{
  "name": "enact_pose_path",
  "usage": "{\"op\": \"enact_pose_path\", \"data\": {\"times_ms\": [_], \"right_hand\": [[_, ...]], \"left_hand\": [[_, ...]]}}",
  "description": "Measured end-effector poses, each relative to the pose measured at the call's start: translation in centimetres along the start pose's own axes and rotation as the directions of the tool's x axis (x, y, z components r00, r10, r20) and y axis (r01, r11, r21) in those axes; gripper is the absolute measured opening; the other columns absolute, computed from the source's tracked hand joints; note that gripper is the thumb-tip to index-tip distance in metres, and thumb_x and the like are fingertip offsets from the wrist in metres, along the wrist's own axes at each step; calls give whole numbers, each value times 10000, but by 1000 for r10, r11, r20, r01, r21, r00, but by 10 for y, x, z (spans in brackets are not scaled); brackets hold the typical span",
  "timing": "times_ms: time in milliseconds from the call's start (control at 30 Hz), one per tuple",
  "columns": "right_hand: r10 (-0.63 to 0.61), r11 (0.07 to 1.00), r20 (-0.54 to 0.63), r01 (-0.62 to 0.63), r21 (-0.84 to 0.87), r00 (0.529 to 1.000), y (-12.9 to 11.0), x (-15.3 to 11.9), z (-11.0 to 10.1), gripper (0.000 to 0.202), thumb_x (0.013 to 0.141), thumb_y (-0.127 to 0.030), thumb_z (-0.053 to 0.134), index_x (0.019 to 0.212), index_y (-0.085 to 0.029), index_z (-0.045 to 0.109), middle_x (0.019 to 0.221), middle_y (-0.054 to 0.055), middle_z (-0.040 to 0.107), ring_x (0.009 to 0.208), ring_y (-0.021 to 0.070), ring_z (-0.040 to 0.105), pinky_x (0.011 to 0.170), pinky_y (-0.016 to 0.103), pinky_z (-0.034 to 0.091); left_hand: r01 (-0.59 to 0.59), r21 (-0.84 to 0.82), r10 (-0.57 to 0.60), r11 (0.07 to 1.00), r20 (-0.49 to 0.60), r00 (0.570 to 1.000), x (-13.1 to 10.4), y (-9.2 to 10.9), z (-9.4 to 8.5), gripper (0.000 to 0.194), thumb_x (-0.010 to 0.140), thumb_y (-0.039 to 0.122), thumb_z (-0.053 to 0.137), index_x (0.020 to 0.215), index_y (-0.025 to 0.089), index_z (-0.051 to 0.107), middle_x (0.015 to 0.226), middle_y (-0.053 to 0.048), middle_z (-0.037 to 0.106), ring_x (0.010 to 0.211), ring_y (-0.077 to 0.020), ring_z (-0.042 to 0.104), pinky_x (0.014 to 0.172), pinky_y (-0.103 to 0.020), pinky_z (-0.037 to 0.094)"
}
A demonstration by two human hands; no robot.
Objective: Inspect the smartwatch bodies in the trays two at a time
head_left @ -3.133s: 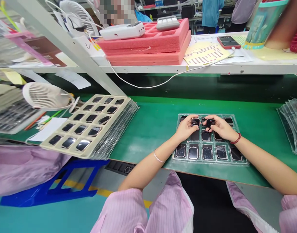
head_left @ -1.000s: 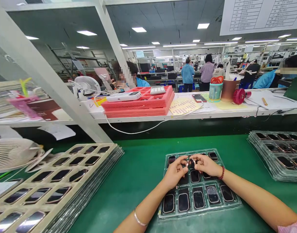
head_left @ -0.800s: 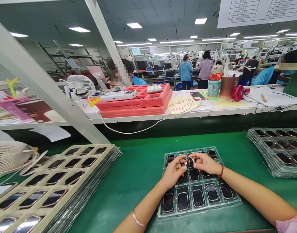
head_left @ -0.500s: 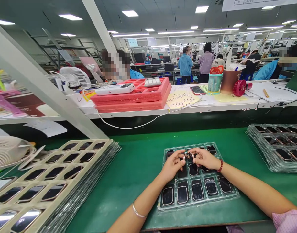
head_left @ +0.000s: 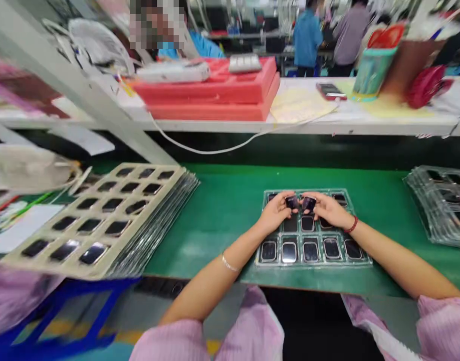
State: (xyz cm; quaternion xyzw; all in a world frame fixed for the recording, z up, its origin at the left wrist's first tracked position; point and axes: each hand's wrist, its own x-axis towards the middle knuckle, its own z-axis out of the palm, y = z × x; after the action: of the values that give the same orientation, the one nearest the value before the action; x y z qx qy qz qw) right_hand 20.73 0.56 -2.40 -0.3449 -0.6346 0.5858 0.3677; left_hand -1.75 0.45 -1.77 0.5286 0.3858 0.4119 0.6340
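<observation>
Over a clear plastic tray [head_left: 248, 273] on the green bench, both hands are raised close together. My left hand [head_left: 277, 213] pinches a dark, square watch face [head_left: 291, 202] between thumb and fingers. Another dark watch face [head_left: 308, 203] is gripped by my right hand [head_left: 329, 210], its glossy side turned towards me. A narrow gap lies between the two pieces. Below, the tray's pockets hold several similar watch faces with pale rims, such as the watch face [head_left: 310, 250] in the front row. My hands and forearms hide part of the tray's back rows.
To the left stands a stack of trays with a cream top tray [head_left: 60, 263] full of watch faces. More clear trays [head_left: 421, 210] are piled at the right. A shelf behind bears red foam trays [head_left: 211, 108], a phone [head_left: 330, 92] and a cup [head_left: 373, 75]. People are in the background.
My view has tipped downward, bringing my lap and the bench edge into sight. The two watch faces, seen edge-on and close together before, now show their dark faces and are slightly apart.
</observation>
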Motion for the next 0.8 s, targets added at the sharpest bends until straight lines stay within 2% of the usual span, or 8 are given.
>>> {"op": "enact_pose_path", "data": {"times_ms": [133, 333, 433, 500, 600, 700, 767, 800], "right_hand": [[21, 1000, 16, -21, -1, 1000, -3, -1, -1, 573, 767, -114, 598, 1328, -222, 553, 1266, 106, 665, 921, 192, 702, 595, 244, 590], [44, 996, 2, -44, -84, 999, -12, -3, 2, 443, 809, -188, 608, 1252, -187, 598, 1131, 101, 725, 780, 173, 720, 601, 274, 590], [45, 995, -2, -45, -93, 999, -13, -3, 4, 463, 790, -184, 610, 1252, -202, 598, 1139, 95, 723, 799, 178, 725, 600, 271, 587], [46, 994, -6, -46, -99, 999, -12, -3, 4, 487, 775, -173, 612, 1260, -212, 592, 1142, 92, 720, 811, 182, 725, 607, 276, 587], [50, 991, -10, -51, -121, 999, -12, -4, 3, 471, 784, -196, 619, 1253, -203, 579, 1117, 96, 722, 825, 194, 724, 616, 293, 587], [21, 976, -35, -28, -214, 999, -17, -3, 4, 295, 854, -254, 577, 1139, -190, 618, 1079, 98, 731, 891, 216, 715, 657, 327, 585], [-68, 922, -64, 38, -384, 996, -23, 0, 10, 188, 875, -266, 572, 1011, -185, 672, 1043, 93, 734, 949, 231, 692, 751, 370, 572], [-122, 873, -68, 74, -482, 990, -26, 2, 15, 162, 874, -265, 585, 959, -186, 698, 1017, 89, 734, 961, 236, 680, 800, 389, 556]], "left_hand": [[23, 11, -23, 1000, -7, 1000, 1, -1, 0, 516, 665, 85, 655, 1166, 169, 565, 1075, -86, 699, 795, -148, 691, 602, -194, 481], [-13, 51, 14, 999, -20, 1000, -2, 3, 1, 337, 732, 155, 646, 1062, 142, 577, 888, -46, 706, 628, -98, 625, 576, -204, 466], [-26, 41, 27, 999, -13, 1000, -1, 2, 2, 370, 696, 93, 617, 1059, 145, 572, 900, -34, 697, 657, -96, 636, 623, -211, 492], [-27, 47, 27, 999, -10, 1000, 0, 1, 3, 388, 681, 73, 602, 1060, 147, 571, 912, -31, 686, 669, -97, 647, 597, -196, 479], [-35, 71, 35, 997, 4, 999, 0, 2, 1, 378, 722, 117, 605, 1097, 152, 572, 928, -36, 677, 688, -109, 669, 569, -185, 466], [-66, 204, 63, 977, 19, 998, -5, 11, -8, 333, 794, 188, 587, 1125, 151, 597, 952, -53, 692, 719, -123, 680, 635, -218, 501], [-96, 414, 104, 905, 4, 995, -14, 18, -18, 251, 815, 207, 580, 1051, 152, 648, 973, -57, 710, 786, -142, 680, 718, -251, 514], [-95, 534, 117, 840, -8, 993, -19, 21, -23, 205, 824, 215, 577, 997, 157, 671, 963, -51, 719, 814, -153, 676, 753, -266, 511]]}}
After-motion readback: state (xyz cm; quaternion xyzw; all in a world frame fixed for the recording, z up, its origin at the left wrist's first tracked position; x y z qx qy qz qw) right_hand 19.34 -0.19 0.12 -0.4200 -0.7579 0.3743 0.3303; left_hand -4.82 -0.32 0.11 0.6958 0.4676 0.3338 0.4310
